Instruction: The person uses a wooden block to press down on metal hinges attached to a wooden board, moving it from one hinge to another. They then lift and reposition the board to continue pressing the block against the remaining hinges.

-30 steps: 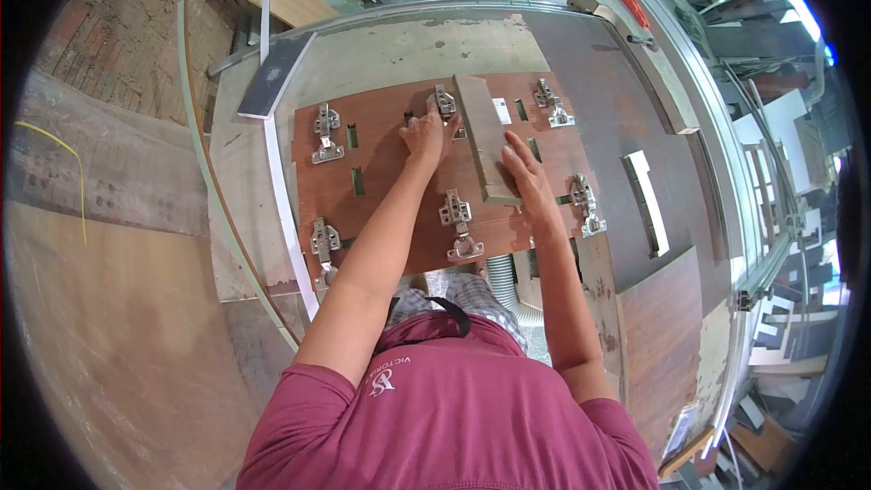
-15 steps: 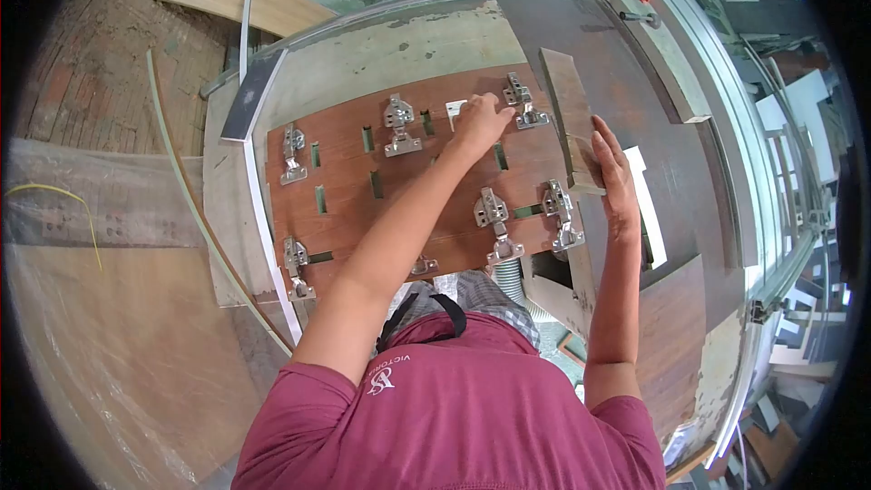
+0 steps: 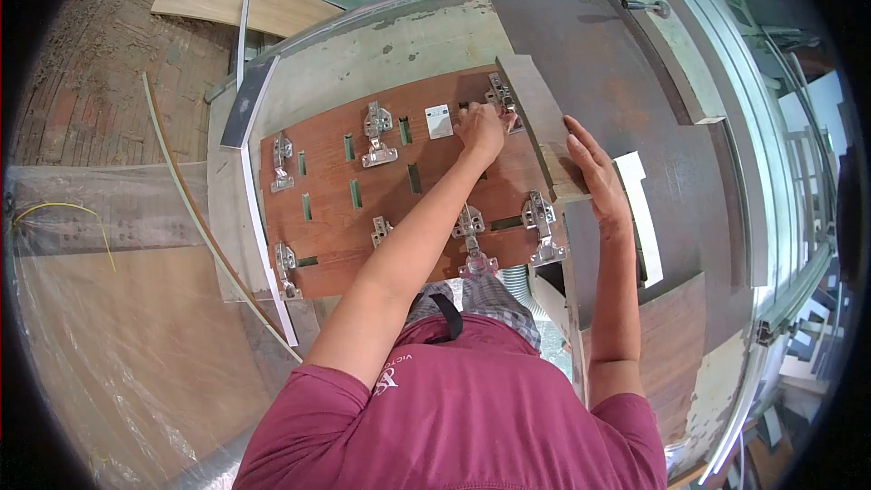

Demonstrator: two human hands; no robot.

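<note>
A reddish-brown wooden panel (image 3: 336, 218) with several slots lies before me, bearing several metal cabinet hinges. My left hand (image 3: 481, 134) has its fingers curled at the lower part of the upper-right hinge (image 3: 496, 89), partly covering it. Just left of those fingers sits a small white card or label (image 3: 438, 122). My right hand (image 3: 596, 171) holds a greyish wooden board (image 3: 537, 109) by its right side, fingers along the edge and thumb on top. The board lies at the panel's right edge, close against that hinge. Another hinge (image 3: 378, 134) stands left of the card.
The worktable (image 3: 617, 63) has worn, patched surfaces. A white notched piece (image 3: 640, 209) lies right of my right hand. White strips (image 3: 263, 254) run along the panel's left side. Plastic-covered sheet material (image 3: 136, 336) is at the left, with a long curved strip (image 3: 181, 186) beside it.
The wooden board has moved left with my right hand, up to the hinge and over the panel's right edge. My left hand has come off the white card, which now shows fully.
</note>
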